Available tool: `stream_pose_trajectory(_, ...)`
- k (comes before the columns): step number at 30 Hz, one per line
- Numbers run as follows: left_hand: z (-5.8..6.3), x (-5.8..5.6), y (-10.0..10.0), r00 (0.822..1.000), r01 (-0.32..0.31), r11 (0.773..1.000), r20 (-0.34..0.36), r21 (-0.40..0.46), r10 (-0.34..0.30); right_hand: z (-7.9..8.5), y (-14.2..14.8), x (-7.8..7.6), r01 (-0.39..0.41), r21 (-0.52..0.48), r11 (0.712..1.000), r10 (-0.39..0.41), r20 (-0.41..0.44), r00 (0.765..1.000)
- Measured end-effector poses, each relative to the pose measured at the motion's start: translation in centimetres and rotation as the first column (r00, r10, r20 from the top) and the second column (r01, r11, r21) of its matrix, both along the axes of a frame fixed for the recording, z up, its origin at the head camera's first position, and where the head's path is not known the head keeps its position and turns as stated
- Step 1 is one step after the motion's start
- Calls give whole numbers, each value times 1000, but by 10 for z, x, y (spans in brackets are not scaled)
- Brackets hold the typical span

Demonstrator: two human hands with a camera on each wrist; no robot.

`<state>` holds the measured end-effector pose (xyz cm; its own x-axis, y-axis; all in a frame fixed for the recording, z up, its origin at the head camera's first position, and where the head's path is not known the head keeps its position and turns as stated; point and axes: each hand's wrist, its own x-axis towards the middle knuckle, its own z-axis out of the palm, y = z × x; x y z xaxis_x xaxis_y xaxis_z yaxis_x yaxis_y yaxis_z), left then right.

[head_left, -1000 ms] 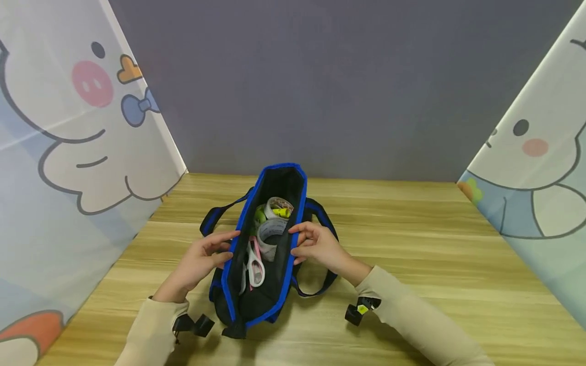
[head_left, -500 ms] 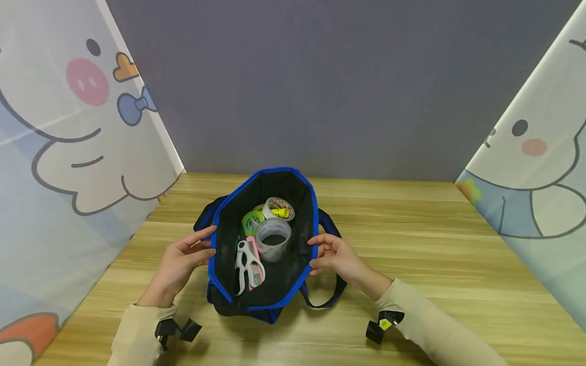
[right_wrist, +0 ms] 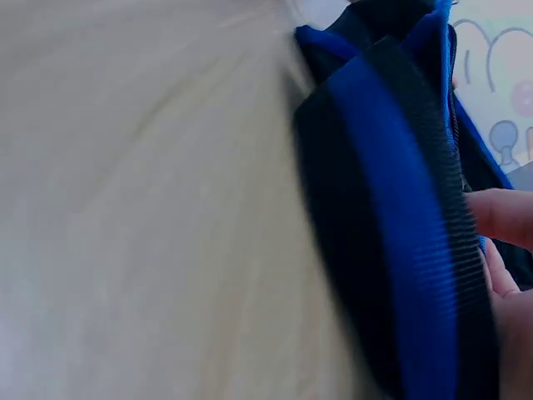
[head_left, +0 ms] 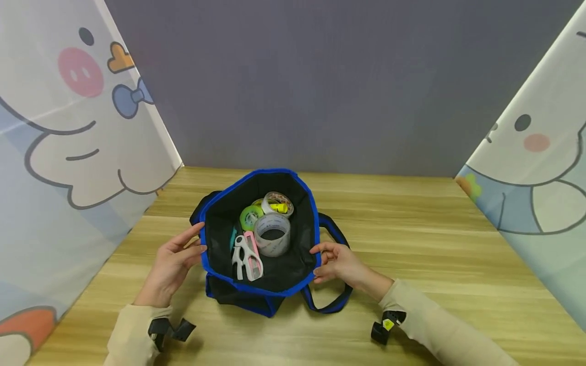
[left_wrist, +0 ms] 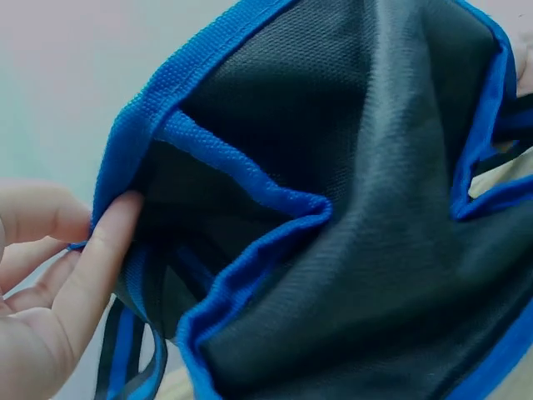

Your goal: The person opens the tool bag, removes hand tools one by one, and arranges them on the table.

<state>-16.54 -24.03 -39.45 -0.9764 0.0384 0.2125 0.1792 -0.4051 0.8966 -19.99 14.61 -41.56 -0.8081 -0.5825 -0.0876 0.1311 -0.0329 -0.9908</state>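
A black tool bag with blue trim [head_left: 286, 292] stands on the table, its mouth spread wide. My left hand [head_left: 169, 267] pinches the left rim between thumb and fingers; the left wrist view shows its fingertips on the blue edging [left_wrist: 125, 154]. Opposite, my right hand [head_left: 342, 265] pinches the right rim. Inside the bag lie white-handled scissors [head_left: 253, 268], a pink utility knife [head_left: 249, 239], a large clear tape roll [head_left: 274, 247], a green tape roll [head_left: 250, 218], another tape roll [head_left: 287, 199] and a small yellow object [head_left: 280, 208]. A teal item [head_left: 232, 239] is partly hidden.
Looped carrying straps [head_left: 339, 302] hang off the bag's right side, and one [right_wrist: 408, 225] fills much of the right wrist view. The wooden table [head_left: 435, 254] meets a grey panel [head_left: 320, 86] behind, with cartoon-printed panels [head_left: 100, 168] at the sides.
Both hands have drawn the rims apart, left hand leftward and right hand rightward. The bag's mouth has widened from a narrow gap, and more of its contents shows.
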Motion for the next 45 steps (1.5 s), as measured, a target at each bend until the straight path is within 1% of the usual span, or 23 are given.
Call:
stream_pose_trajectory(4, -5, -5, 2, 1000, 10, 998, -11, 56, -9, -2, 0, -5, -19, 61, 998, 16, 41, 999)
stream_pose_trajectory(6, -7, -6, 4, 1000, 1, 998, -7, 67, -1, -3, 0, -7, -28, 88, 996, 22, 61, 998)
stream_pose_trajectory(7, -8, -6, 4, 1000, -5, 998, -2, 67, 5, -3, 0, -8, -35, 94, 995, 29, 59, 998)
stream_pose_trajectory(12, -11, -5, 4, 999, -32, 999, 25, 28, 31, -2, -1, -9, -47, 105, 993, 39, 74, 996)
stream_pose_trajectory(14, -11, -3, 2, 998, -41, 999, 36, 8, 41, -2, -1, -10, -63, 100, 993, 54, 88, 995)
stream_pose_trajectory(16, -12, -1, 1, 998, -42, 999, 49, -4, 43, 1, 0, -12, -101, 96, 990, 92, 96, 991)
stream_pose_trajectory(20, -14, 0, 0, 998, -34, 999, 56, -17, 34, 15, 7, -18, -207, 117, 971, 194, 110, 975)
stream_pose_trajectory(24, -14, -1, 1, 999, -27, 1000, 45, -12, 28, 39, 13, -27, -299, 216, 930, 284, 98, 954)
stream_pose_trajectory(27, -14, -2, 1, 999, -22, 1000, 40, 7, 22, 56, 12, -33, -337, 290, 896, 334, 62, 941)
stream_pose_trajectory(29, -14, -3, 2, 999, -14, 1000, 36, 11, 14, 65, 8, -38, -339, 309, 889, 347, 33, 937)
stream_pose_trajectory(33, -13, -2, 0, 999, 0, 1000, 44, 3, 0, 76, -9, -46, -304, 293, 907, 319, -4, 948)
stream_pose_trajectory(36, -12, -1, 0, 999, 4, 1000, 44, 6, -5, 80, -25, -53, -264, 266, 927, 279, -18, 960)
stream_pose_trajectory(38, -12, -3, 1, 999, 8, 1000, 36, 18, -9, 84, -33, -59, -239, 246, 939, 255, -32, 966)
stream_pose_trajectory(41, -13, -3, 2, 1000, 12, 999, 23, 33, -13, 86, -46, -68, -204, 188, 961, 213, -33, 976)
stream_pose_trajectory(45, -14, -3, 2, 1000, 12, 999, 20, 43, -13, 90, -61, -82, -129, 114, 985, 132, -22, 991)
